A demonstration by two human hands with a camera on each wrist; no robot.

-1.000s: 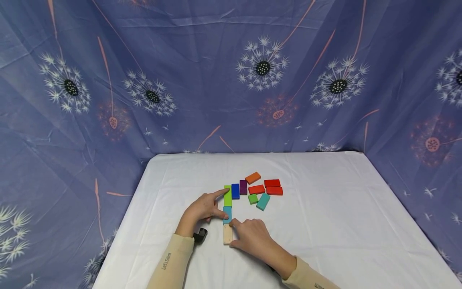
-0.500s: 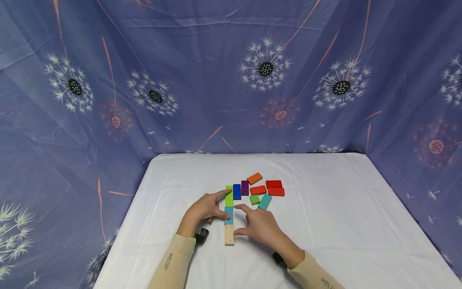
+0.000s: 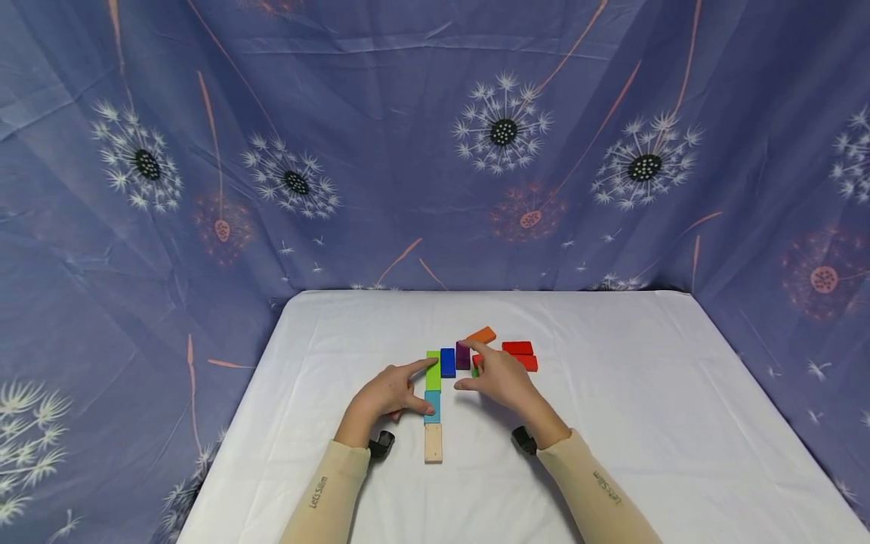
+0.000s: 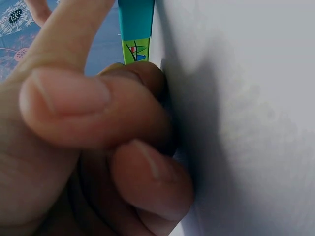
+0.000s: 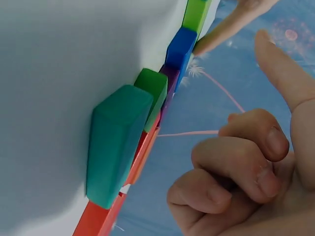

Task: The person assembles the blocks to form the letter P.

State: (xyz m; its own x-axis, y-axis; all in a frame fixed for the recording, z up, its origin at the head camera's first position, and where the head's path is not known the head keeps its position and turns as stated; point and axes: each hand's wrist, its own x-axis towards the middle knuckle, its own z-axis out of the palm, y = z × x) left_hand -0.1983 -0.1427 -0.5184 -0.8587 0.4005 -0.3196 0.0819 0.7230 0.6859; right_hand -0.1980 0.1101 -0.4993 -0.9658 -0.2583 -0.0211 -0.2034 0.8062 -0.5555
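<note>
My left hand (image 3: 386, 393) rests its index fingertip on the lime block (image 3: 433, 378) and its thumb on the light blue block (image 3: 432, 417); its other fingers are curled in the left wrist view. These two blocks and a plain wooden block (image 3: 433, 446) form a line, end to end. Above the table, my right hand (image 3: 506, 378) holds nothing, with thumb and index finger spread near the purple block (image 3: 463, 357). Beside the lime block lies a blue block (image 3: 447, 363). The teal block (image 5: 115, 147) and green block (image 5: 152, 91) show in the right wrist view.
An orange block (image 3: 482, 335) and several red blocks, one of them (image 3: 518, 347) at the right, lie around my right hand. A white cloth covers the table (image 3: 646, 408). Patterned blue fabric (image 3: 408, 151) hangs behind it.
My right hand has moved from beside the wooden block away from me, over the loose blocks, and now covers the teal one in the head view. My left hand stays in place.
</note>
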